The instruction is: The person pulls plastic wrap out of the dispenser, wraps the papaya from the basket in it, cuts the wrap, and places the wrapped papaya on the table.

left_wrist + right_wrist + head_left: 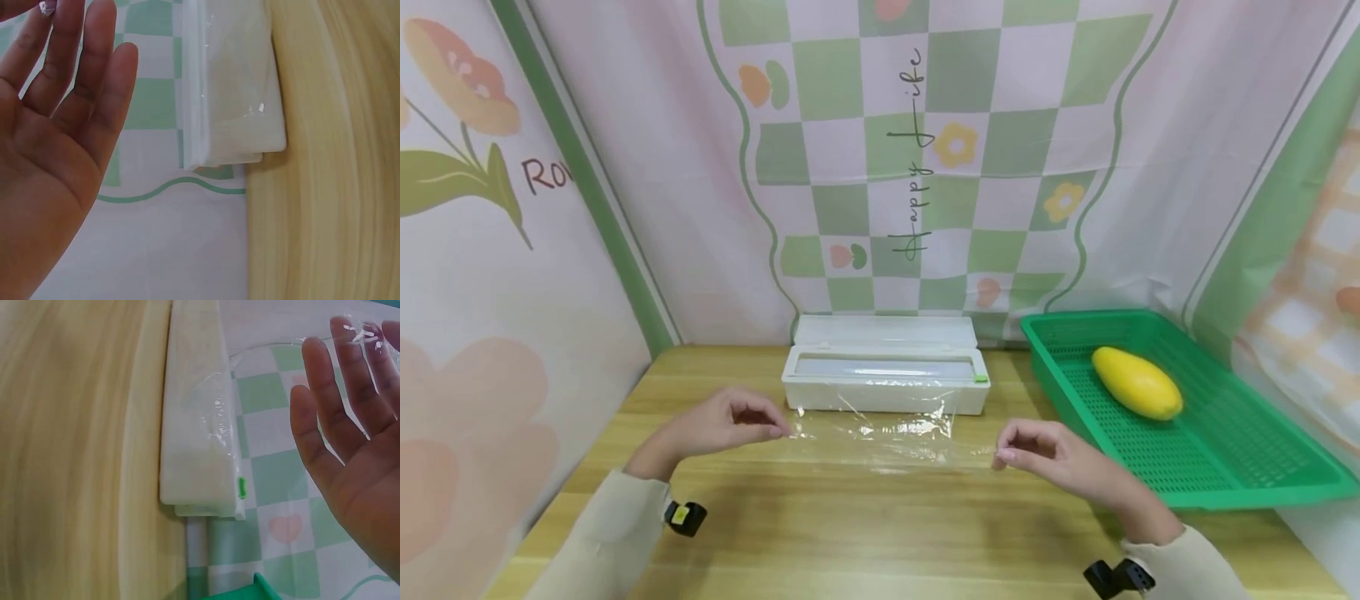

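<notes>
**Two hands stretch a sheet of cling film over a wooden table**

Nearest the head camera are two cream sleeves, each with a small black wrist mount. Beyond them the left hand and the right hand hover above the pale wooden table, set well apart. Between them spans a clear, crinkled sheet of plastic cling film, drawn out from the white rectangular film dispenser box, which lies with its lid open at the back of the table.

The left hand pinches the film's left corner between thumb and forefinger; its other fingers, seen from the left wrist camera, stand nearly straight and spread. The right hand does the same at the right corner, and the right wrist view shows film lying across its extended fingertips, though the pinch itself falls partly outside that view.

Right of the box sits a green perforated plastic tray holding a smooth yellow mango-shaped fruit.
</notes>
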`<state>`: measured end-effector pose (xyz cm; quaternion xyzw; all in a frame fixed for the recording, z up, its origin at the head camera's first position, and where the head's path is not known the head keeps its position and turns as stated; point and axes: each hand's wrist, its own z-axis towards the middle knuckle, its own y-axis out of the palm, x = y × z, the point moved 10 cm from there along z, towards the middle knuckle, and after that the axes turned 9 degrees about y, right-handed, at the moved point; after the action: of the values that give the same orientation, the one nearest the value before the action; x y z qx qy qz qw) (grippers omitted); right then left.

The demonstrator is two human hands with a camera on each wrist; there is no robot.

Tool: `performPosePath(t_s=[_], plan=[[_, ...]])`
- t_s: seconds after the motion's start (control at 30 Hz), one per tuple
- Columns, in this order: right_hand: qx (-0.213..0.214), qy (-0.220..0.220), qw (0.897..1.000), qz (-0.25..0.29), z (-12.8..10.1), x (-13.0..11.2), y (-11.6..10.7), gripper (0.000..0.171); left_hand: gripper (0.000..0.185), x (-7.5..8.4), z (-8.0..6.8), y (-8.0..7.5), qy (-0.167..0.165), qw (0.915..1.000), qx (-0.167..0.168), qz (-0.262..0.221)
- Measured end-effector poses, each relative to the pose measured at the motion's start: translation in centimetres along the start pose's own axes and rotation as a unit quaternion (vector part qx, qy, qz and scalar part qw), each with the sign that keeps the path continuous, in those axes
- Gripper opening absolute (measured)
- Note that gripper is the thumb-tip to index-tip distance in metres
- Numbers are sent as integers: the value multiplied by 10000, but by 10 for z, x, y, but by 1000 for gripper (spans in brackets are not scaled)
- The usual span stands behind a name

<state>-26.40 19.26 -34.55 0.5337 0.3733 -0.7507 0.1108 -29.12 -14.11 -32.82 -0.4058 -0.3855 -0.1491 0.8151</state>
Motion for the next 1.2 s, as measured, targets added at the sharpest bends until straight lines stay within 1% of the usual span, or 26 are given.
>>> performPosePath(t_s=[0.07, 0.17, 0.3, 0.37, 0.47, 0.53, 0.63, 0.9, 1.1, 1.2], plan=[[-89, -107, 9999, -30, -1, 1, 2, 20, 14, -1, -1, 2, 54, 9999, -52, -91], [-191, -266, 9993, -183, -3, 3, 6, 21, 12, -2, -4, 4, 39, 9998, -108, -151], [-419, -409, 9971, -491, -5, 8, 17, 21, 11, -8, -8, 14, -153, 9988, -373, -269], [-589, -431, 9956, -585, -7, 13, 24, 20, 12, -12, -10, 20, -307, 9975, -556, -320], [-817, -353, 9942, -612, -8, 21, 33, 17, 14, -21, -16, 29, -693, 9942, -745, -352], [-931, -232, 9937, -577, -9, 25, 37, 14, 15, -26, -19, 33, -938, 9914, -816, -399], [-1036, -57, 9932, -529, -9, 29, 41, 11, 14, -32, -23, 38, -1179, 9880, -903, -436], [-1152, -10, 9916, -596, -14, 34, 49, 10, 18, -40, -29, 52, -1443, 9809, -1110, -688], [-1246, 32, 9907, -536, -17, 38, 52, 9, 17, -42, -32, 61, -1429, 9788, -1240, -781], [-1253, 121, 9907, -519, -18, 41, 51, 9, 17, -44, -34, 65, -1424, 9781, -1299, -779]])
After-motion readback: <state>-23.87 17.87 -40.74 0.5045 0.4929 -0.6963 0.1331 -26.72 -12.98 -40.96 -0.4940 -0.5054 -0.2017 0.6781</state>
